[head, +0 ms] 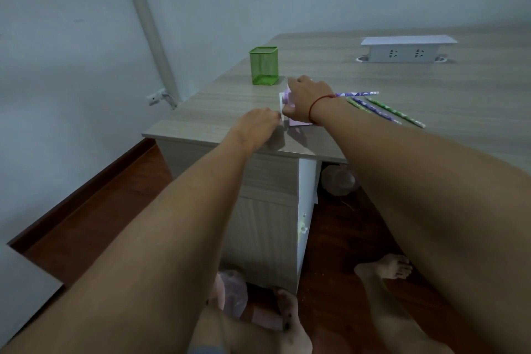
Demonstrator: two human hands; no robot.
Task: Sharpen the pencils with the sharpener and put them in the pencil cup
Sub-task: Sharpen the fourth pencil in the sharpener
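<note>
square wire-mesh pencil cup [263, 65]: bright green, fine grid pattern, seen beyond the left hand [258, 125].
small boxy plastic sharpener [296, 121]: pale pink-lilac with white parts, covered by the right hand [309, 98].
thin cord on the right wrist [319, 103]: red.
long slim patterned pencils [382, 108]: purple with white marks and green with white marks, laid right of the right hand.
wood-grain desk top [431, 100]: light grey-beige, streaked.
low plastic socket block [408, 49]: white.

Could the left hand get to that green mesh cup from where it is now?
Probably yes. The left hand is at the sharpener's crank, and the green cup stands just beyond it with bare desk between them and nothing blocking.
</note>
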